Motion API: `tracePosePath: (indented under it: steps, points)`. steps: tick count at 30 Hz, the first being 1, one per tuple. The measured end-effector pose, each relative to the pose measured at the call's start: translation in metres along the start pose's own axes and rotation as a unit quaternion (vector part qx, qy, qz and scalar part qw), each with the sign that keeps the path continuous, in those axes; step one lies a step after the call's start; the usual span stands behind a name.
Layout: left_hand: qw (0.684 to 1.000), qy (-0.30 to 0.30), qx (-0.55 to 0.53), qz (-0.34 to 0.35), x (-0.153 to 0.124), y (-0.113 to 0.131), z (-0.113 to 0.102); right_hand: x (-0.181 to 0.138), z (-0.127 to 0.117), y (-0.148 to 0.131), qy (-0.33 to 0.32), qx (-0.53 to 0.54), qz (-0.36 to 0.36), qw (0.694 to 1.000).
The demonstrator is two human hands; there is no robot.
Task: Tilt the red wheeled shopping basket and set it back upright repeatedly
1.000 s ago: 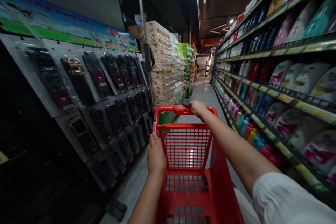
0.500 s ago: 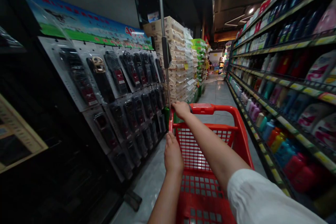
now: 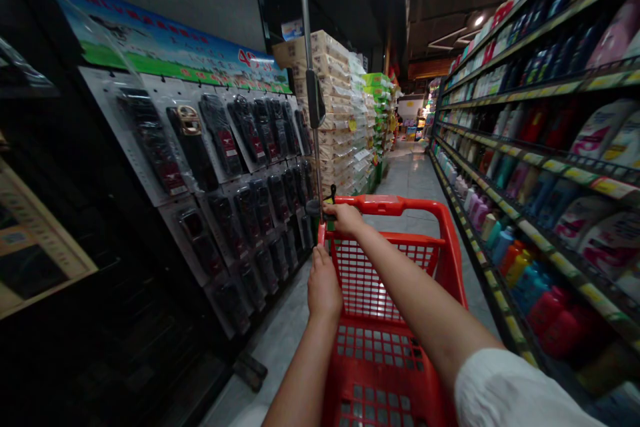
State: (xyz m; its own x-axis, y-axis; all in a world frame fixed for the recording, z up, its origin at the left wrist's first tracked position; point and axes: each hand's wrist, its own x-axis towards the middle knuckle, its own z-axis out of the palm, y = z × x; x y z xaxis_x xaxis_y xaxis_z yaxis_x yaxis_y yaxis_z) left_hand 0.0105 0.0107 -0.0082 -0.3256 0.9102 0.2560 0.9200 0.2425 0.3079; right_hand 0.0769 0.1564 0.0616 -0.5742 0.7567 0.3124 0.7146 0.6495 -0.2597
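A red plastic shopping cart (image 3: 375,320) with a grid basket stands right in front of me. My left hand (image 3: 324,287) is closed on the cart's left side rail, its fingers pointing forward and its thumb hidden. Reaching across the basket, my right hand (image 3: 345,219) is at the front left corner, its fingers closed around the foot of an upright metal pole (image 3: 305,7). A black fitting sits partway up the pole. Close to the right fingertips are a black knob (image 3: 313,207) and a small black lever (image 3: 333,193). The exact grip there is partly hidden.
On the left, a rack holds packaged belts (image 3: 227,140) under a printed banner (image 3: 175,47). Behind it rise stacked wrapped packs (image 3: 333,107). Shelves of bottles (image 3: 520,267) line the right side. Between them runs a tiled aisle (image 3: 413,177).
My right fingers have shifted at the cart corner, and the black knob and lever now show beside them. The cart and both hands sit slightly further left in view.
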Motion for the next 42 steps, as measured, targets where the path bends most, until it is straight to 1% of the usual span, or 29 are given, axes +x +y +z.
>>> tracePosePath:
  steps: [4,6,8,10,14,15,16,18,19,20,22,23,24,25,26,28,30,33,36,38,40,42]
  points:
    - [1.000,0.015,-0.018,0.017,-0.002,-0.008,0.004,-0.022,-0.003,-0.006,-0.016,-0.035,0.043,0.998]
    - [0.999,0.027,-0.019,0.026,-0.002,-0.009,0.004,-0.037,-0.004,-0.007,-0.027,-0.052,0.044,0.997]
    - [0.999,0.042,-0.007,0.030,-0.002,-0.005,0.003,-0.051,-0.004,-0.008,-0.031,-0.072,0.030,0.996]
    - [0.998,0.064,0.015,0.009,0.001,0.005,0.001,-0.062,-0.003,-0.010,-0.023,-0.088,0.018,0.996]
    - [0.987,0.104,0.047,-0.110,0.009,0.026,0.001,-0.072,-0.002,-0.013,-0.005,-0.100,0.011,0.995]
    - [0.985,0.112,0.052,-0.123,0.010,0.028,0.002,-0.072,-0.004,-0.012,-0.007,-0.098,0.000,0.995]
    - [0.983,0.121,0.059,-0.122,0.011,0.029,0.005,-0.071,-0.008,-0.009,-0.013,-0.090,-0.011,0.996]
    - [0.984,0.134,0.079,-0.087,0.010,0.025,0.010,-0.066,-0.024,0.001,-0.014,-0.060,-0.013,0.998]
    - [0.984,0.139,0.091,-0.070,0.009,0.022,0.012,-0.063,-0.035,0.009,-0.005,-0.043,-0.003,0.999]
    - [0.983,0.143,0.097,-0.055,0.007,0.019,0.014,-0.060,-0.048,0.019,0.017,-0.029,0.016,0.999]
    - [0.983,0.150,0.103,-0.040,0.004,0.015,0.017,-0.057,-0.072,0.042,0.083,-0.026,0.060,0.994]
    - [0.982,0.152,0.103,-0.037,0.002,0.014,0.017,-0.057,-0.082,0.054,0.141,-0.034,0.088,0.985]
    - [0.982,0.154,0.101,-0.036,0.001,0.015,0.017,-0.058,-0.088,0.065,0.178,-0.051,0.115,0.976]
    - [0.982,0.154,0.100,-0.035,0.000,0.015,0.016,-0.059,-0.091,0.075,0.186,-0.069,0.147,0.969]
    - [0.983,0.154,0.097,-0.035,-0.001,0.017,0.016,-0.061,-0.091,0.083,0.178,-0.089,0.178,0.964]
    - [0.984,0.152,0.084,-0.038,-0.001,0.019,0.015,-0.063,-0.084,0.092,0.123,-0.122,0.219,0.960]
    - [0.986,0.148,0.068,-0.042,-0.001,0.021,0.015,-0.059,-0.073,0.090,0.088,-0.140,0.225,0.960]
    - [0.987,0.143,0.053,-0.047,-0.001,0.020,0.017,-0.041,-0.063,0.073,0.071,-0.151,0.196,0.966]
    - [0.987,0.142,0.051,-0.048,-0.001,0.019,0.018,-0.014,-0.055,0.046,0.026,-0.165,0.160,0.973]
    - [0.988,0.141,0.052,-0.046,-0.001,0.019,0.018,0.002,-0.046,0.028,0.012,-0.176,0.129,0.976]
    - [0.988,0.142,0.054,-0.042,-0.002,0.018,0.018,0.011,-0.032,0.014,0.018,-0.183,0.080,0.980]
    - [0.987,0.142,0.058,-0.038,-0.002,0.017,0.018,0.014,-0.019,0.006,0.035,-0.188,0.026,0.981]
